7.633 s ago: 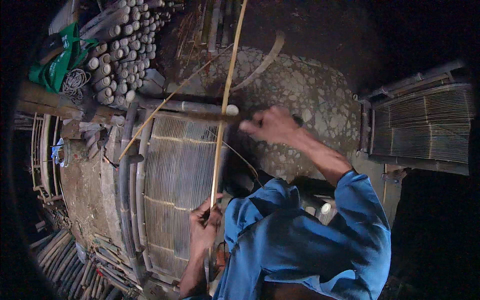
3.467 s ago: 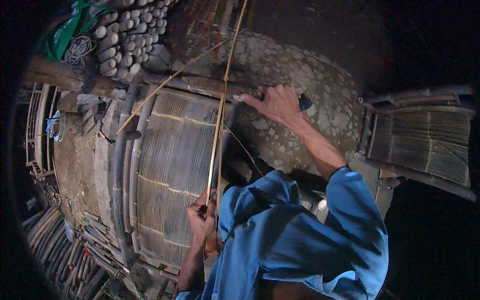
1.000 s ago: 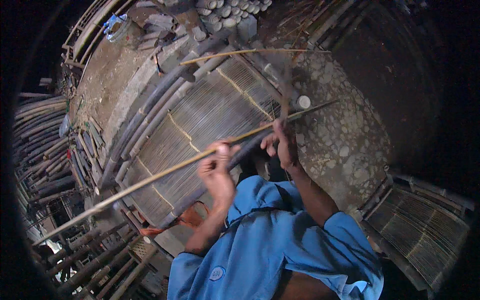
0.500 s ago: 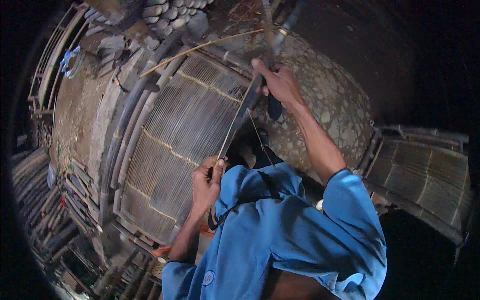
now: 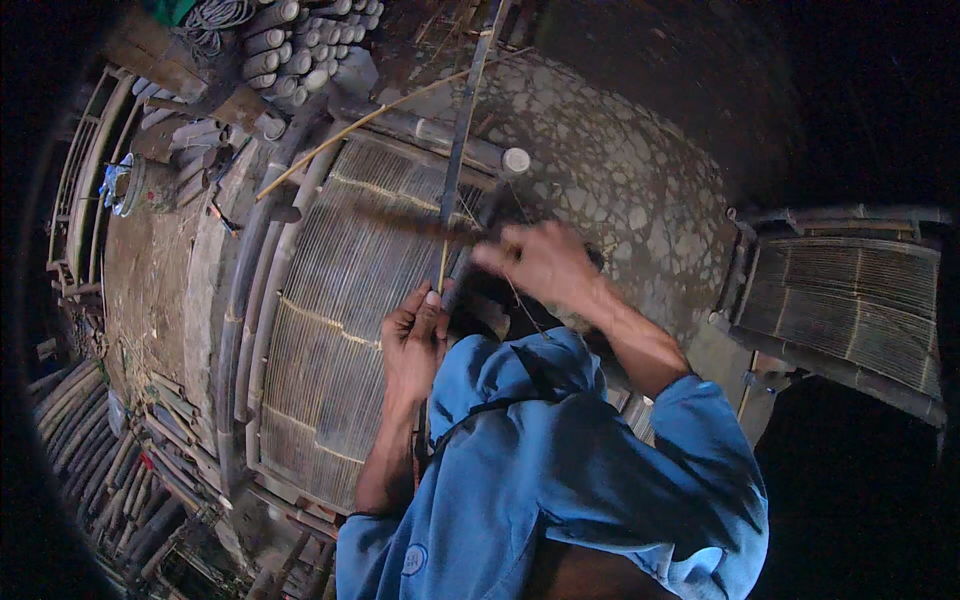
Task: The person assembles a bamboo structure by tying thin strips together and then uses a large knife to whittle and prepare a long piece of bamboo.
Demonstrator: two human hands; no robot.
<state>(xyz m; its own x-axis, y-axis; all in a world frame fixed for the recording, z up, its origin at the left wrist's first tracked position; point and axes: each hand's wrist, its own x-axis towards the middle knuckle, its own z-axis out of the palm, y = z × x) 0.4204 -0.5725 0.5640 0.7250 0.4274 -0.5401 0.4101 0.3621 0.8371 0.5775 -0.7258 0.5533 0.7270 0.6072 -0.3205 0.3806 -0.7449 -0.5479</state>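
Thin pale bamboo strip [image 5: 443, 262]: I am pinching it in left hand [image 5: 415, 335] over the woven bamboo panel's [image 5: 340, 330] right edge; right hand [image 5: 540, 262] blurred, clenched, splitting step; next needs steady pull.

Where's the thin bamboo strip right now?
In the head view, the thin bamboo strip stands just left of centre, pinched in the left hand and running up over the slatted bamboo panel, with the blurred right hand beside it.

Slatted panel [image 5: 330, 330] left, stacked poles [image 5: 300, 40] behind
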